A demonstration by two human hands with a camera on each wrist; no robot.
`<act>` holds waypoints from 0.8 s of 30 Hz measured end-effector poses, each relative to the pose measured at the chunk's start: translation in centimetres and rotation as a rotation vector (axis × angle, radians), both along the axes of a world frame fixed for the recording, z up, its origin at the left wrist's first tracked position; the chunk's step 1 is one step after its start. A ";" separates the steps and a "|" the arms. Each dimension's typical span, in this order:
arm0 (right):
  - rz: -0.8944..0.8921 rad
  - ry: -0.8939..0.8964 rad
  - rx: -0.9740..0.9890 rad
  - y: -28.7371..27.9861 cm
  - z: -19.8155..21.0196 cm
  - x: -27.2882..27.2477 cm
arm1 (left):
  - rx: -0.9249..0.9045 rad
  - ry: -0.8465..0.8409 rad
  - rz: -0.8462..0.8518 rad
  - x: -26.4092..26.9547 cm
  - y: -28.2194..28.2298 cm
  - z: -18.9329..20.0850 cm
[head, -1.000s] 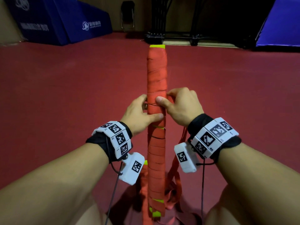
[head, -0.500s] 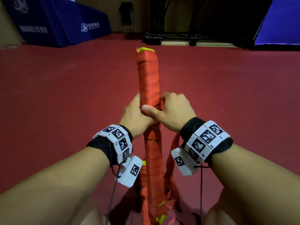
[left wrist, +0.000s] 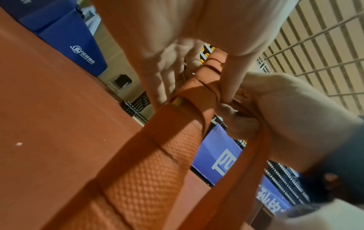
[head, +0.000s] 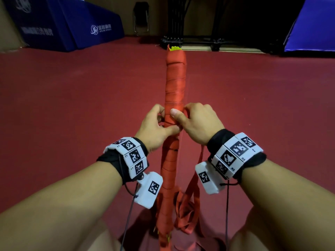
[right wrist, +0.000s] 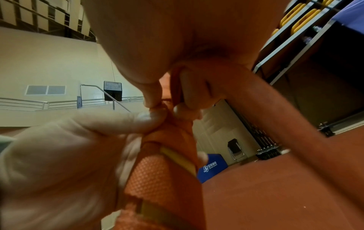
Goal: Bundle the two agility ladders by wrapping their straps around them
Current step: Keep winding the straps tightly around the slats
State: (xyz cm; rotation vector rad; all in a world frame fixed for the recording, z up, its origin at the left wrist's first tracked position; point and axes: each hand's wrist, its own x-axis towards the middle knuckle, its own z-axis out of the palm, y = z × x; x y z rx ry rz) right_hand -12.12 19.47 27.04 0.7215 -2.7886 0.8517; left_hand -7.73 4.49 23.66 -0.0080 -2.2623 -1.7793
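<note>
Since the earlier frames the long red strap-wound bundle of agility ladders has swung back from a leftward lean to near upright, yellow rung ends showing at its far tip; it stands between the person's forearms, its lower end out of view near the lap, its tip pointing toward the black metal rack at the hall's edge. Left hand is curled about the bundle's left side, thumb laid across the front; judged to be steadying it and pinning the last turn. Right hand is clamped on the right side, thumb pressed on the wrap, fingers pinching the loose red webbing strap; the left wrist view shows that strap running down from the grip, presumably kept taut for the next turn. Below the bundle a heap of unwound red strap lies slack; it could snag. Farther out: dark red sports floor; blue padded blocks with white logo left of the rack; nothing obstructs the hands.
</note>
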 end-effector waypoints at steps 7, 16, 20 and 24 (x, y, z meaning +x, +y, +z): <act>0.180 -0.252 -0.189 0.0 1.2 0.7 | -0.026 0.013 0.075 -0.5 -0.7 -0.9; 0.187 -0.054 0.042 -0.1 0.3 0.2 | -0.030 0.077 0.055 0.0 -0.5 0.1; 0.115 0.001 0.037 -0.3 0.0 0.0 | -0.077 0.047 0.059 0.2 -0.4 0.2; 0.065 0.006 0.023 -0.1 0.2 -0.4 | -0.066 -0.008 -0.013 0.6 0.2 0.5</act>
